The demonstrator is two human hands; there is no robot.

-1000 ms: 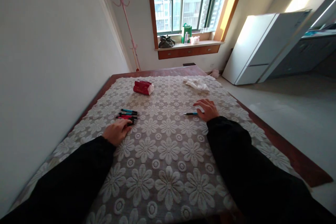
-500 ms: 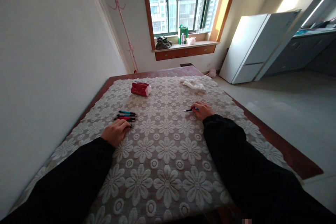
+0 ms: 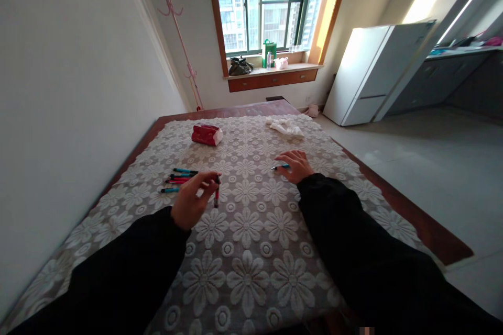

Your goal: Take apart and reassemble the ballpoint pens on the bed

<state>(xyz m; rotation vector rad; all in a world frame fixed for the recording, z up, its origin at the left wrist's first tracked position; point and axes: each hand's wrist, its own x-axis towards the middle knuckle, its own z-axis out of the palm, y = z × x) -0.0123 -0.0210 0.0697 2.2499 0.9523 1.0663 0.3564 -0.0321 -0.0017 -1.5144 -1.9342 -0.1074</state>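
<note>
1. Fingers of the left hand (image 3: 191,204) pinch a red pen (image 3: 216,197), lifted off the table (image 3: 251,251), tip hanging down
2. Right hand (image 3: 293,165) lies flat on a blue pen (image 3: 278,167), near the table's right edge; not gripping it
3. More pens (image 3: 178,178) lie near the left edge
4. Step looks like picking up; the held pen needs a firm pinch

Blue pen (image 3: 280,167) mostly hidden under the right hand (image 3: 293,165), sleeves cut off by the bottom edge, windowsill items (image 3: 257,63) too small to identify, bottom-edge patch (image 3: 366,331) blurred.
</note>
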